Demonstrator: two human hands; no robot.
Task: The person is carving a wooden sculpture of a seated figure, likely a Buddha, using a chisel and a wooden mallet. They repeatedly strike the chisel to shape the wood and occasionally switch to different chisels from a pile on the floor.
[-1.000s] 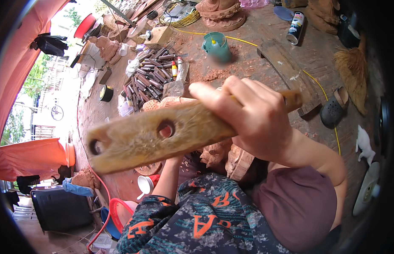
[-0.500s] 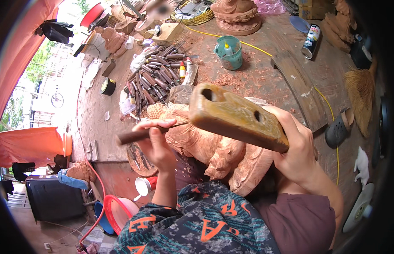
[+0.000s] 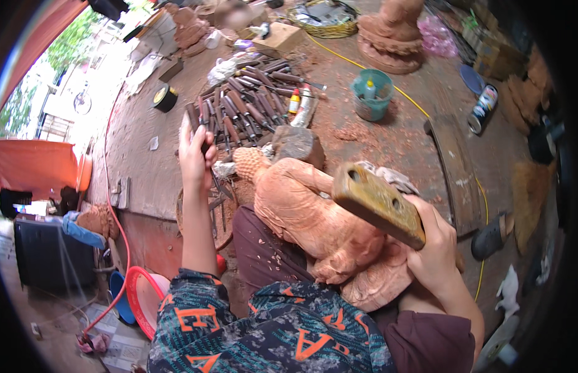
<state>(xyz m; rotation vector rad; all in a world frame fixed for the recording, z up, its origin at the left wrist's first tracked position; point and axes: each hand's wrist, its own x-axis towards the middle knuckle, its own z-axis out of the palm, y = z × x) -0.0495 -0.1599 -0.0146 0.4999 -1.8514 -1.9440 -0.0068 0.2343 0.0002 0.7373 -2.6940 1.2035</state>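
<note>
A carved reddish wooden seated figure (image 3: pixel 301 202) lies across my lap, its knobbly-haired head (image 3: pixel 249 163) pointing left. My left hand (image 3: pixel 198 154) is closed around a wood-carving chisel (image 3: pixel 192 117), off the figure and left of its head. The chisel's dark handle points up and its metal blade slants down toward the round tray (image 3: pixel 225 231). My right hand (image 3: pixel 433 239) grips a worn, yellow-brown wooden mallet (image 3: pixel 377 204) with holes in its block. That mallet hangs over the figure's lower body, overlapping it in view; whether they touch I cannot tell.
Beyond the figure lie a heap of chisels (image 3: pixel 245 105) and a wooden block (image 3: pixel 296 147). Farther back stand a green bucket (image 3: pixel 371 110) and another carving (image 3: pixel 391 40). A plank (image 3: pixel 454 171), a spray can (image 3: pixel 483 109) and a yellow cable (image 3: pixel 413 99) are at right.
My left hand has drawn the chisel away from the figure, leftward and up, turning its handle upward. The mallet is slightly lower in view, and the whole view has shifted.
</note>
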